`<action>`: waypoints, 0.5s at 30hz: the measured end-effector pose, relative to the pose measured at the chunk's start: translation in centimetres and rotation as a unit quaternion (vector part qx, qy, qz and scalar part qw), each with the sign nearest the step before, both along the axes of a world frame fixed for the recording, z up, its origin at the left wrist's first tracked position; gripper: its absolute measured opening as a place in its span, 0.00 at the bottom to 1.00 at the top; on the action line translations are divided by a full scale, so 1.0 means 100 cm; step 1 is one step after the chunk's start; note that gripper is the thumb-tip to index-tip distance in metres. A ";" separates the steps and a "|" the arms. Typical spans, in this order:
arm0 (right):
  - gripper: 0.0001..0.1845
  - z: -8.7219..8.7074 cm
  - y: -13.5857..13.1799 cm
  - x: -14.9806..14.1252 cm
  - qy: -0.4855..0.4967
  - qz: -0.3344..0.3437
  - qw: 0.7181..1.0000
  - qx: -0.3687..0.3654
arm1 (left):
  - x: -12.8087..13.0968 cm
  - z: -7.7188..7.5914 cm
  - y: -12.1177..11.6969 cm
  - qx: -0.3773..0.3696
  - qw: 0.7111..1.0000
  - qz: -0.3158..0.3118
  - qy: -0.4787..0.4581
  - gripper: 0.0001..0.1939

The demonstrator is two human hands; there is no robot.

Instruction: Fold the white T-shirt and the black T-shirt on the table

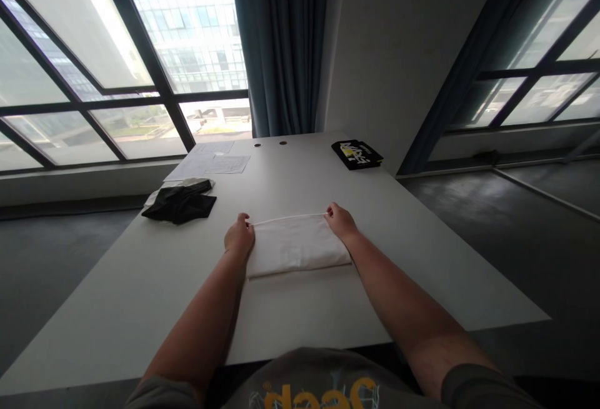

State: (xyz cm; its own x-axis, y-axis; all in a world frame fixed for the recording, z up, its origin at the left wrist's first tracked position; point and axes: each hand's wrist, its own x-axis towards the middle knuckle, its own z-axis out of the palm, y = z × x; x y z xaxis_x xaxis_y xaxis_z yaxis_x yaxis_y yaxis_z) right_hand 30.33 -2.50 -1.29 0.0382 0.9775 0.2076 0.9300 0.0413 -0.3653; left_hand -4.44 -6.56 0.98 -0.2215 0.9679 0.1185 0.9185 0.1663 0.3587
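Because you pinch both far corners, the far edge of the folded white cloth [299, 246] runs nearly straight

Around you is a dim room, with tall windows [201, 27] at far left and a dark blue curtain [281, 46] beside them; the smooth white table [412, 271] before you probably serves as a flat bed. The cloth lies mid-table toward your near side, while papers [229, 164] at far left, black fabric [180, 204] at left and a black printed item [356, 154] at far right sit apart, seemingly leaving you elbow room. Your left hand [239, 235] grips its left corner, your right hand [342, 222] its right, fingers closed, likely keeping that edge taut
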 end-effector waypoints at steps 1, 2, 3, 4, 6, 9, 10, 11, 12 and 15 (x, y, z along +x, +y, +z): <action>0.14 0.004 -0.002 -0.005 -0.013 0.006 1.000 0.012 | 0.006 0.004 -0.002 0.020 0.999 -0.018 0.022 0.18; 0.18 0.008 -0.005 -0.013 -0.028 0.016 0.999 0.030 | 0.015 0.008 -0.005 0.041 0.997 -0.044 0.048 0.19; 0.21 0.011 -0.009 -0.024 -0.041 0.031 0.997 0.050 | 0.027 0.012 -0.007 0.060 0.993 -0.072 0.072 0.18; 0.24 0.014 -0.013 -0.037 -0.055 0.050 0.995 0.069 | 0.041 0.014 -0.009 0.067 0.989 -0.104 0.086 0.17; 0.26 0.015 -0.023 -0.066 -0.071 0.107 0.988 0.081 | 0.070 0.015 -0.012 0.058 0.979 -0.176 0.085 0.17; 0.26 0.008 -0.039 -0.098 -0.082 0.138 0.987 0.013 | 0.098 0.001 -0.013 0.021 0.980 -0.185 0.066 0.21; 0.27 0.004 -0.042 -0.102 -0.085 0.135 0.987 -0.007 | 0.100 -0.006 -0.012 0.004 0.982 -0.180 0.062 0.23; 0.28 0.000 -0.045 -0.102 -0.087 0.129 0.988 -0.024 | 0.098 -0.013 -0.012 -0.008 0.982 -0.177 0.057 0.25; 0.29 -0.003 -0.047 -0.099 -0.089 0.122 0.988 -0.038 | 0.092 -0.020 -0.011 -0.016 0.983 -0.177 0.054 0.27; 0.33 -0.010 -0.047 -0.077 -0.096 0.102 0.988 -0.061 | 0.062 -0.036 -0.009 -0.023 0.985 -0.164 0.045 0.30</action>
